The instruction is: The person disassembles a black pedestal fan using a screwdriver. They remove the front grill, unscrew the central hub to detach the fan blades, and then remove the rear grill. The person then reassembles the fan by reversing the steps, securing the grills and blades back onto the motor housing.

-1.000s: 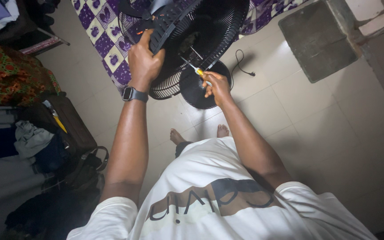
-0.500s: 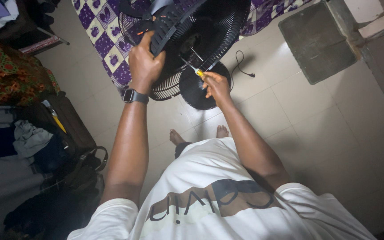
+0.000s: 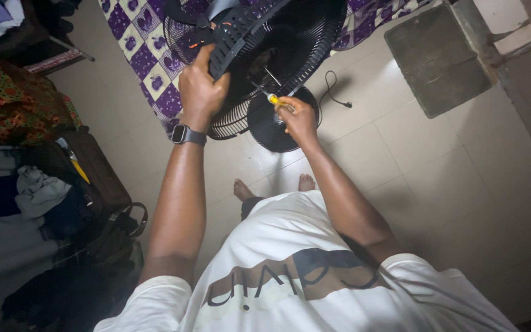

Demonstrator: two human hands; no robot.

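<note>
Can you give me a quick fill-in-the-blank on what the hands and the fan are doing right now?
1. The left hand grips the black ____ housing of the fan.
2. The right hand holds a screwdriver with a ____ handle.
3. A dark watch sits on the ____ wrist.
4. The fan's round base rests on the ____ floor.

Missing words: motor; yellow; left; tiled

black fan [image 3: 278, 37], yellow-handled screwdriver [image 3: 276, 99], purple and cream checked cloth [image 3: 139, 49], pale tiled floor [image 3: 437, 184], white shirt [image 3: 302, 276].
</note>
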